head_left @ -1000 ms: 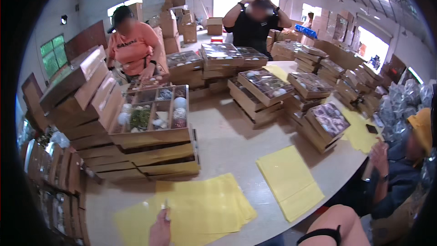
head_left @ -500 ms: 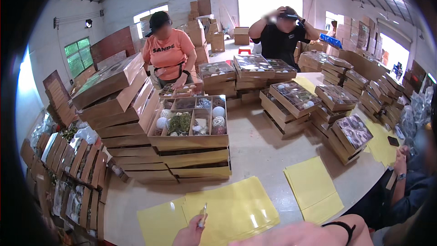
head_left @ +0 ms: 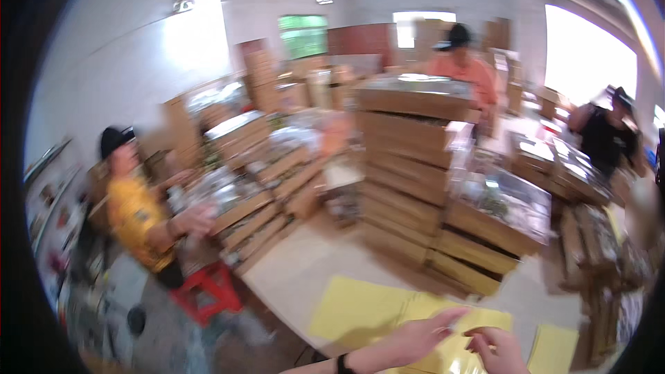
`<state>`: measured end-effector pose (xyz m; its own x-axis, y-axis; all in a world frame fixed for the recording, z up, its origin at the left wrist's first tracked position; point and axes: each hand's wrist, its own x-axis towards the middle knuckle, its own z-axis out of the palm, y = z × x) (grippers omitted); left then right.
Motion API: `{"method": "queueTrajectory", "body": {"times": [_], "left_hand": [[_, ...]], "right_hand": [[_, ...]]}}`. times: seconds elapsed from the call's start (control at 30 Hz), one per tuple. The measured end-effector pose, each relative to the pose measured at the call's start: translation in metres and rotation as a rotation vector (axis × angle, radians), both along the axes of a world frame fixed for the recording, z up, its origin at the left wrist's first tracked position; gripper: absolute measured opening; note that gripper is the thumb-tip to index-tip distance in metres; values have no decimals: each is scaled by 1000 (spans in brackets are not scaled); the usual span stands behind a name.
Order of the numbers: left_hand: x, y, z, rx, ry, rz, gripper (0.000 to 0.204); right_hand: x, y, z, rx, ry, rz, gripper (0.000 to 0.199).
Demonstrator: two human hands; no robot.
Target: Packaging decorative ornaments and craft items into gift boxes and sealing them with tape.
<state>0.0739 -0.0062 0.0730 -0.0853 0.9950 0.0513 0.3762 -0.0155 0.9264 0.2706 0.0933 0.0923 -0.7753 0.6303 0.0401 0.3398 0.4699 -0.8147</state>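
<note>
Both hands are at the lower edge of the view, above a pile of yellow sheets (head_left: 360, 308) that lies on the pale table (head_left: 305, 266). The left hand (head_left: 415, 338) comes in from the lower left with its fingers stretched toward the right; a dark band is on its wrist. The right hand (head_left: 497, 350) is just beside it, with the fingers bent, and the fingertips of the two hands almost meet over the top yellow sheet. The picture is blurred, so I cannot tell if the hands pinch the sheet or only touch it.

Behind the sheets stands a tall stack of flat cardboard boxes (head_left: 409, 166), and beside it a lower stack with an open box covered by clear film (head_left: 502, 201). On the left a person in a yellow shirt (head_left: 135, 218) sits near a red stool (head_left: 204, 291). Farther back are a person in an orange shirt (head_left: 460, 69) and a person in a black shirt (head_left: 609, 131).
</note>
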Motion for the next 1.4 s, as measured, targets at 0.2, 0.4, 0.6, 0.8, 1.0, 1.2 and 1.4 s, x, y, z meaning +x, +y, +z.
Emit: {"method": "queueTrajectory", "body": {"times": [0.2, 0.4, 0.6, 0.8, 1.0, 1.2, 1.4], "left_hand": [[8, -7, -17, 394, 619, -84, 42], [6, -24, -16, 229, 536, -293, 41], [-16, -46, -51, 102, 668, -276, 38], [-32, -64, -84, -115, 825, 11, 53], [-23, -49, -100, -83, 758, 64, 62], [-21, -56, -102, -47, 748, 61, 55], [-12, -58, -112, 4, 744, 128, 43]], "right_hand": [[-12, 10, -22, -760, 279, 17, 33], [-7, 2, -47, -715, 155, -29, 30], [-15, 11, -75, -181, -197, 63, 25], [-39, 26, -112, 304, 2, 448, 40], [-28, 21, -134, 573, 18, 393, 43], [-26, 17, -129, 485, 44, 322, 18], [-28, 11, -135, 314, 123, 146, 12]]}}
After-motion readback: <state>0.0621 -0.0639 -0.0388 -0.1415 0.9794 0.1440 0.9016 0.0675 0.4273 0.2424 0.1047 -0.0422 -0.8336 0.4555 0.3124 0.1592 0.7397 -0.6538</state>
